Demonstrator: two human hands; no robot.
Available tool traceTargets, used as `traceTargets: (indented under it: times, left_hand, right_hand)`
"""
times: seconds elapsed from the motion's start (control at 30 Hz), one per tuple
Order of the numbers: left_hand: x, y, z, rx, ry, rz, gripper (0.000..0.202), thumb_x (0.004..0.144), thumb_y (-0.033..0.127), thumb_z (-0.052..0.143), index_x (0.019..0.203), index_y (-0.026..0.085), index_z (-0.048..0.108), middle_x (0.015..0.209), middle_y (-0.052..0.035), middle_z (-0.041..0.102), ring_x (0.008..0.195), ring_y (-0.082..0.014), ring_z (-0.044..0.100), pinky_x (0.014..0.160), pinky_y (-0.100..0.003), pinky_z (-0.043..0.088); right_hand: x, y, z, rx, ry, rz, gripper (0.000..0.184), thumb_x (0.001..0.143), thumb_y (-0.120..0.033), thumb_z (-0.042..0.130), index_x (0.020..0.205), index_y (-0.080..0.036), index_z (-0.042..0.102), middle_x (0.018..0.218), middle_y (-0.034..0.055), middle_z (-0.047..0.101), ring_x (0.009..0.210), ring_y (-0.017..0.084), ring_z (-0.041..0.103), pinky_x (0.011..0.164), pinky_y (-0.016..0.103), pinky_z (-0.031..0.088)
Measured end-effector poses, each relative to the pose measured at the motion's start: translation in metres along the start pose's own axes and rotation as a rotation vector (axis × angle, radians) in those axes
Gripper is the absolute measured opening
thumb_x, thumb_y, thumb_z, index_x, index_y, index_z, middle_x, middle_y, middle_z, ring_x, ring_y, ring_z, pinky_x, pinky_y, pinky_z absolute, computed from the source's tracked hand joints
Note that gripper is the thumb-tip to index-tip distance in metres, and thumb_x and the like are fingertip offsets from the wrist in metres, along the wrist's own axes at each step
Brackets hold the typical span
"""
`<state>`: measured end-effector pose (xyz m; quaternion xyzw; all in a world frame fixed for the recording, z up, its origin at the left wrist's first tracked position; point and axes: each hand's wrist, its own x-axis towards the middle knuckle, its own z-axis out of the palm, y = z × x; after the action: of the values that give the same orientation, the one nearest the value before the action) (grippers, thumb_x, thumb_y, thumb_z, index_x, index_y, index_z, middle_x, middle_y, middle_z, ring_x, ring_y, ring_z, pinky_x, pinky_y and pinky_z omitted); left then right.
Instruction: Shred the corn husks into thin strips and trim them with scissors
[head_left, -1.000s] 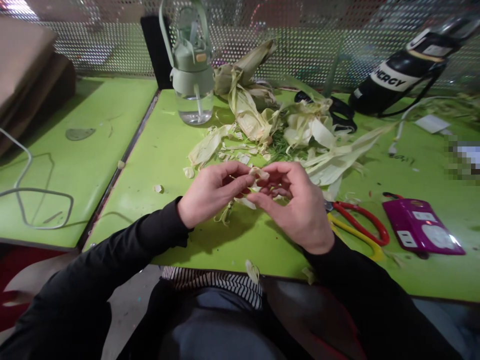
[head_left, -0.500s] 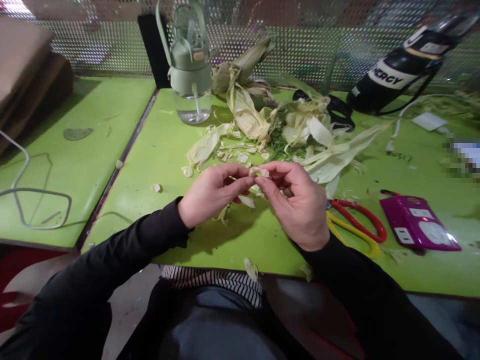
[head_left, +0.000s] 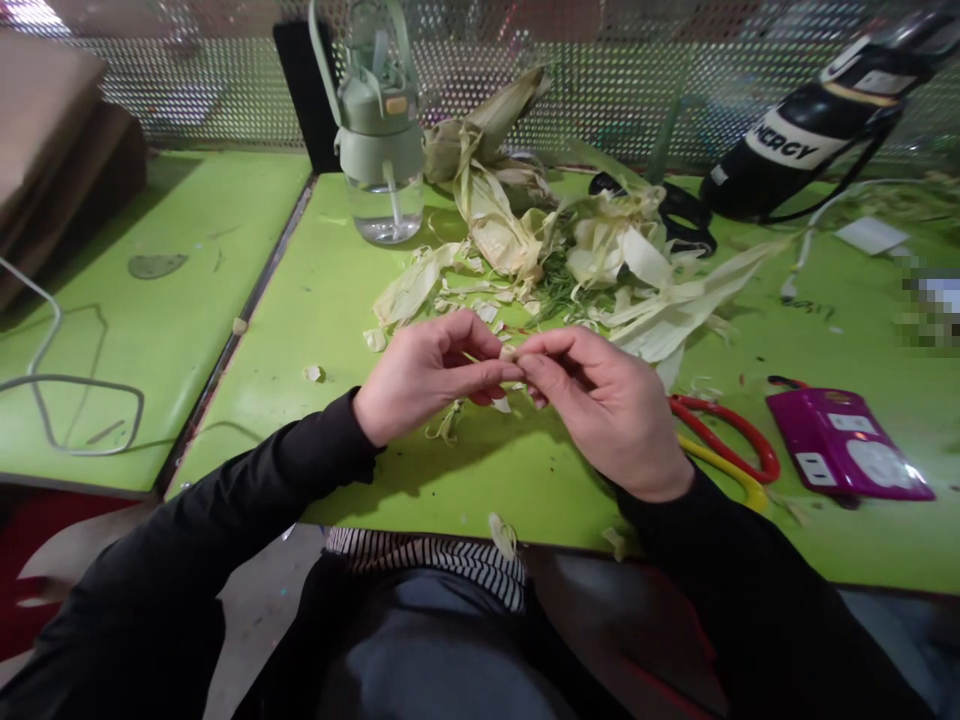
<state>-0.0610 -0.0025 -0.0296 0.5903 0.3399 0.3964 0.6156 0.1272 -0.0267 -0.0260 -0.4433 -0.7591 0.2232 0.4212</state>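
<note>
- Well to the left of the left hand [head_left: 435, 375], past a gap in the tabletop, a brown stack [head_left: 52, 140] stands at the edge of view, with a grey cable [head_left: 144, 405] nearer the person.
- Just left of the same hand, a small pale flake [head_left: 313, 374] lies on the green tabletop [head_left: 255, 400].
- Beyond the left hand, a light green bottle [head_left: 384, 155] stands upright, water in its clear base.
- At the left hand's fingertips, thumb and fingers pinch a small pale piece [head_left: 508, 353], mostly hidden, held above the table.
- Under that hand lies a thin greenish tuft [head_left: 448, 424].
- Beyond both hands spreads a heap of corn husks [head_left: 510, 245].
- Meeting the left fingertips, the right hand [head_left: 611, 415] has its thumb and forefinger closed on the same piece.
- Just right of the right hand lie red and yellow handles [head_left: 771, 462], and past them a purple box [head_left: 847, 445].
- Beyond, farther right, a black bottle [head_left: 799, 150] leans.
</note>
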Motion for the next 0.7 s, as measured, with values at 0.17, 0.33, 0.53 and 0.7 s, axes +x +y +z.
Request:
traceTargets:
  times: [0.17,0.33,0.53,0.7]
  left_hand:
    - [-0.0001,0.0022,-0.0004,0.04,0.014,0.047,0.029,0.081,0.034,0.079,0.084,0.014,0.059,0.07,0.0004,0.068,0.063,-0.0108,0.072,0.058,-0.019,0.06]
    - [-0.0013,-0.0029,0.0006,0.185,0.052,0.082,0.01,0.088,0.022,0.065,0.09,0.013,0.061,0.073,-0.0008,0.07,0.061,-0.0083,0.07,0.057,-0.017,0.058]
    - [-0.0003,-0.0014,-0.0026,0.187,0.021,0.092,0.01,0.09,0.022,0.063,0.093,0.013,0.06,0.079,-0.0018,0.07,0.063,-0.0084,0.071,0.059,-0.017,0.058]
    - [0.0006,-0.0007,-0.0038,0.164,-0.002,0.059,0.012,0.089,0.023,0.066,0.089,0.014,0.059,0.074,0.0001,0.068,0.061,-0.0078,0.07,0.058,-0.016,0.057]
  right_hand:
    - [0.0001,-0.0037,-0.0028,0.02,0.025,0.038,0.005,0.095,-0.024,0.065,0.09,-0.022,0.066,0.074,-0.0025,0.068,0.056,0.01,0.057,0.054,0.024,0.046]
    - [-0.0004,-0.0073,0.0009,0.023,0.014,0.057,0.008,0.094,-0.025,0.065,0.087,-0.022,0.064,0.07,-0.0031,0.065,0.055,0.01,0.054,0.054,0.024,0.044]
    - [-0.0003,-0.0026,0.0024,0.089,0.038,0.145,0.006,0.094,-0.026,0.065,0.09,-0.021,0.066,0.068,-0.0035,0.064,0.054,0.009,0.055,0.051,0.023,0.044]
    - [-0.0014,-0.0006,0.0058,0.017,0.073,0.064,0.018,0.089,-0.029,0.074,0.105,-0.022,0.068,0.093,0.0026,0.075,0.077,0.015,0.07,0.068,0.027,0.057]
